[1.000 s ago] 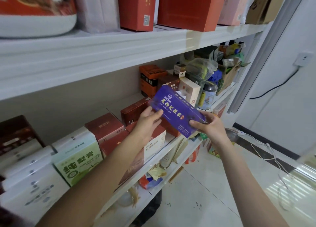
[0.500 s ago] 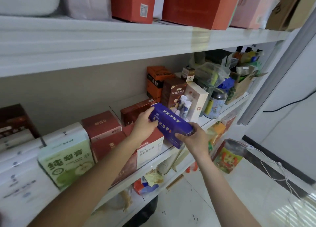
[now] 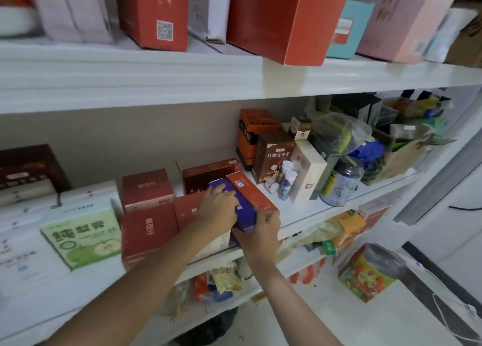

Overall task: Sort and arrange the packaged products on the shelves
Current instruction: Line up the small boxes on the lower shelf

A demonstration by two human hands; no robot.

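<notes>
SORTING THE SHELVES: Watching from my remote station, I see both hands on a purple box (image 3: pixel 245 215) on the crowded middle shelf (image 3: pixel 300 209). It lies near the front edge, on top of other packets and pressed against a long red box (image 3: pixel 251 193) to its right. The left hand (image 3: pixel 217 210) lies over its top with fingers bent around it. The right hand (image 3: pixel 260 231) grips the near end.

My worry is the perch. If the box is let go before it sits flat, it could tip forward off the stack and fall to the floor. A hard push could also drive the red box into the small bottles (image 3: pixel 285 178) standing just beyond it and knock them over.

The hands cover most of the purple box, so I cannot read its label. I cannot tell exactly what it rests on either. The top-shelf boxes are cut off above, and the left side is blurred.
</notes>
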